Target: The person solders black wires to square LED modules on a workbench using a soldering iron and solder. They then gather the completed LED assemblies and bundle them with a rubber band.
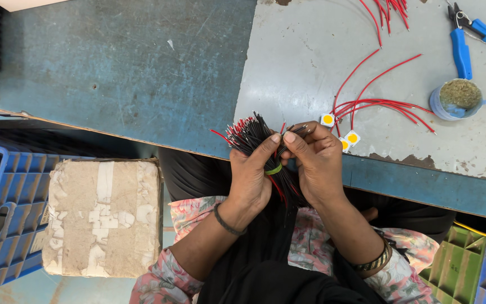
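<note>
Hands at the frame's centre, seen from the head camera; the left hand (251, 174) was clamped around a bundle of black and red wires (252, 134), thumb pressed near a green band (274, 169) that bound the bundle; the bundle stood roughly upright in the grip, its stripped ends fanning out toward 11 o'clock above the fingers; the right hand (317, 163) sat just beside the left, at 3 o'clock of it, its thumb and forefinger pinched on a few wire ends at the top of the bundle; the two thumbs nearly touched. Both hands hovered over the near edge of the desk (310, 50), whose grey top was worn and chipped. At 2 o'clock of the hands lay loose red wires (378, 104), some of them joined to small square white parts with yellow centres (328, 119); farther toward 2 o'clock stood a small round pot of grainy greenish matter (458, 97), and beyond it blue-handled pliers (461, 50). At 8 o'clock of the hands sat a taped cardboard box (103, 217), with a blue plastic crate (12, 225) just beside it at 9 o'clock; green and blue crates (468, 270) showed at 4 o'clock.
</note>
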`<state>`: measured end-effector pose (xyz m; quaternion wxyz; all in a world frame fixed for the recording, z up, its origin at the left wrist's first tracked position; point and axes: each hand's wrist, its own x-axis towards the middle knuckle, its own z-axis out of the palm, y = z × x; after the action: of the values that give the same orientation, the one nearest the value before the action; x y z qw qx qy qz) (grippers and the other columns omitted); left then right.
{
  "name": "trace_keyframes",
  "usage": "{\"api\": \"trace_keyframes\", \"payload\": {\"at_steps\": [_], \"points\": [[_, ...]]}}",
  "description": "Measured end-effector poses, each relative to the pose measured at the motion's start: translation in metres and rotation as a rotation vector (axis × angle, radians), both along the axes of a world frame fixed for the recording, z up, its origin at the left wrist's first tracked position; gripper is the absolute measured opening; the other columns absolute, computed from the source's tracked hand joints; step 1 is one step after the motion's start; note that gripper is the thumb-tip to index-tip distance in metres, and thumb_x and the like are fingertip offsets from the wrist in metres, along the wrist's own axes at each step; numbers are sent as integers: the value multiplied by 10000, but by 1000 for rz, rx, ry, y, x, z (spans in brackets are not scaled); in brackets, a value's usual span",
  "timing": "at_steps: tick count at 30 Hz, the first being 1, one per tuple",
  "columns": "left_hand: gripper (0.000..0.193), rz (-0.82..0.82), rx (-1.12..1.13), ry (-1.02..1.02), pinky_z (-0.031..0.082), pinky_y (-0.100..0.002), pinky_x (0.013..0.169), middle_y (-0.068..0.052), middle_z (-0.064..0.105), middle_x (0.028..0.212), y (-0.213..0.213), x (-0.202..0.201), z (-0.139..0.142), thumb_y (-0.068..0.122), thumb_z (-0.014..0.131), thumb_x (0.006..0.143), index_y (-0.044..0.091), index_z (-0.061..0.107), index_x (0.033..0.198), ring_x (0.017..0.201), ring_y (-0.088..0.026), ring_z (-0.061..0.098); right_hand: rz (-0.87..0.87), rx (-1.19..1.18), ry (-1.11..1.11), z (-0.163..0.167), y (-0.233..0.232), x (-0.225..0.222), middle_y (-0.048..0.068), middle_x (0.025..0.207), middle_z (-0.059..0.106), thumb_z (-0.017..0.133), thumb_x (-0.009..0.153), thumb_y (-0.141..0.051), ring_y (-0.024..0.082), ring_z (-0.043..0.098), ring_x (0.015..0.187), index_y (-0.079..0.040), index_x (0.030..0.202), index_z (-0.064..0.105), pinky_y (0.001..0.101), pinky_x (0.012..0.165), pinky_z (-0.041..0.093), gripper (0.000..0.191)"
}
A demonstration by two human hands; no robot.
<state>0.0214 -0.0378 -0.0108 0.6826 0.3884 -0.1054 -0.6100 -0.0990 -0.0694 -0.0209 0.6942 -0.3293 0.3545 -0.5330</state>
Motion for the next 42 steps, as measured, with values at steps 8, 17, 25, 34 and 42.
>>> {"api": "trace_keyframes", "payload": {"at_steps": [8, 17, 25, 34, 42], "points": [[85, -7, -48, 4, 554, -302, 655, -90, 735, 857, 0, -1, 0, 35, 756, 909, -17, 707, 954, 715, -160, 675, 42, -105, -125, -4, 1, -5, 67, 991, 673, 743, 924, -11, 128, 675, 837, -64, 916, 597, 283, 731, 583, 156], [75, -25, -40, -1, 539, -297, 626, -76, 734, 844, 1, 1, 0, 50, 754, 908, -2, 715, 945, 708, -157, 686, 27, -31, -86, -3, 0, -4, 67, 892, 678, 751, 895, 0, 141, 685, 725, -65, 1058, 620, 285, 634, 574, 218], [69, -43, -58, -28, 539, -291, 631, -59, 730, 864, 1, 0, 1, 35, 740, 916, 4, 712, 971, 728, -143, 684, 5, -45, -28, -8, 1, -5, 77, 947, 699, 750, 934, -12, 139, 675, 742, 8, 1138, 691, 283, 656, 566, 213], [132, -18, -73, 106, 577, -346, 671, -112, 744, 876, 2, 3, -4, 68, 659, 929, -39, 712, 986, 735, -199, 696, -17, -168, -120, -19, 9, -5, 103, 1099, 720, 758, 970, -82, 157, 690, 855, -17, 1074, 700, 302, 745, 574, 135], [199, -37, -80, 213, 571, -382, 717, -132, 737, 885, 4, 5, -14, 46, 586, 852, -42, 708, 981, 765, -241, 698, 34, -153, -142, -21, 5, -10, 134, 1060, 733, 750, 975, -69, 183, 711, 867, -20, 1105, 665, 311, 763, 585, 162]]}}
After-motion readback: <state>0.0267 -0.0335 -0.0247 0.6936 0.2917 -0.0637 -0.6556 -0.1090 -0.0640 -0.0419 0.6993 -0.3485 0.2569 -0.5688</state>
